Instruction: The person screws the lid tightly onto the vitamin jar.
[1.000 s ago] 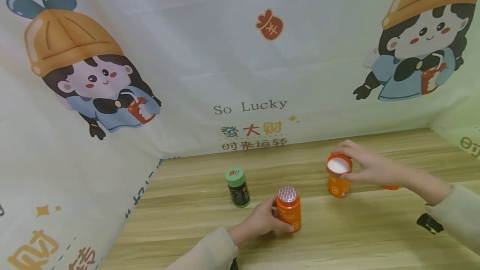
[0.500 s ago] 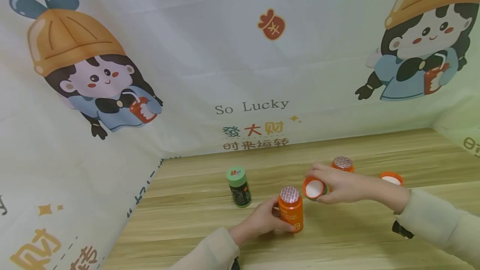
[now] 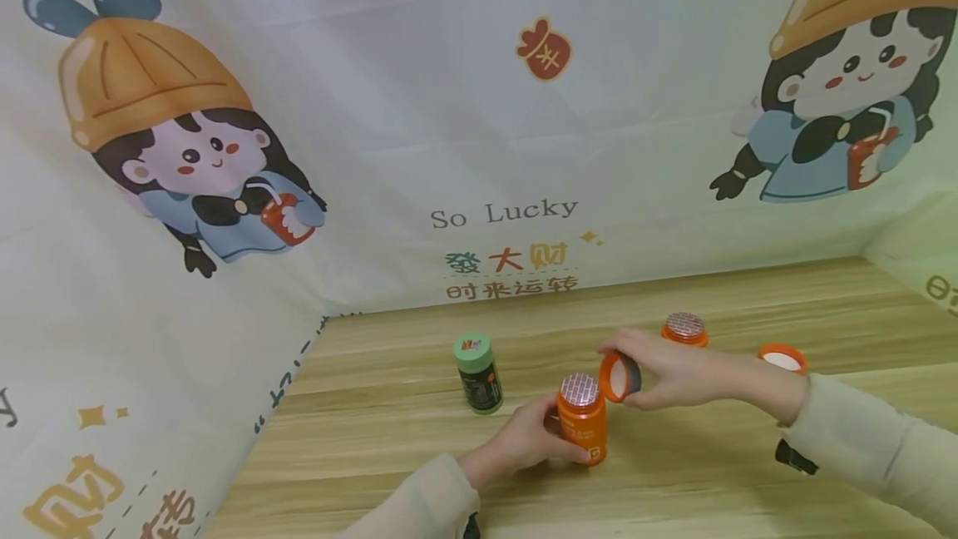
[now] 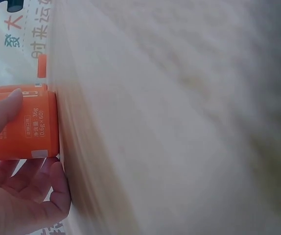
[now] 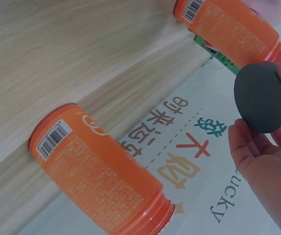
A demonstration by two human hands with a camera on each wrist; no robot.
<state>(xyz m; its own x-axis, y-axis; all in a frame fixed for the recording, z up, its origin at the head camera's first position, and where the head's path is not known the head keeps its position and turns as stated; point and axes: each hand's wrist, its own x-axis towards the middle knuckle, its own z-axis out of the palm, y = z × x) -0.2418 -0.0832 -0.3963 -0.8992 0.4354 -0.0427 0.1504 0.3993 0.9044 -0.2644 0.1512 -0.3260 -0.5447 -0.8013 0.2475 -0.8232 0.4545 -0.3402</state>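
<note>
My left hand (image 3: 533, 437) grips an orange bottle (image 3: 580, 427) that stands upright on the table, its mouth covered by a patterned silver seal. In the left wrist view the thumb lies along one side of the bottle (image 4: 25, 127) and curled fingers are on the other. Just right of the bottle's top, my right hand (image 3: 666, 368) pinches a tilted lid (image 3: 617, 377), orange-rimmed with a white inside. The right wrist view shows the lid's grey top (image 5: 263, 98). Behind the right hand stands a second orange bottle (image 3: 684, 329), also sealed and lidless.
A dark bottle with a green lid (image 3: 477, 377) stands left of the held bottle. Another orange lid (image 3: 782, 358) lies inside up at the right, behind the right forearm. A printed cloth (image 3: 389, 173) hangs behind the wooden table (image 3: 374, 439).
My right hand has lifted the lid off the rear orange bottle and carried it left, down beside the held bottle, tilting it. My left hand stays on its bottle.
</note>
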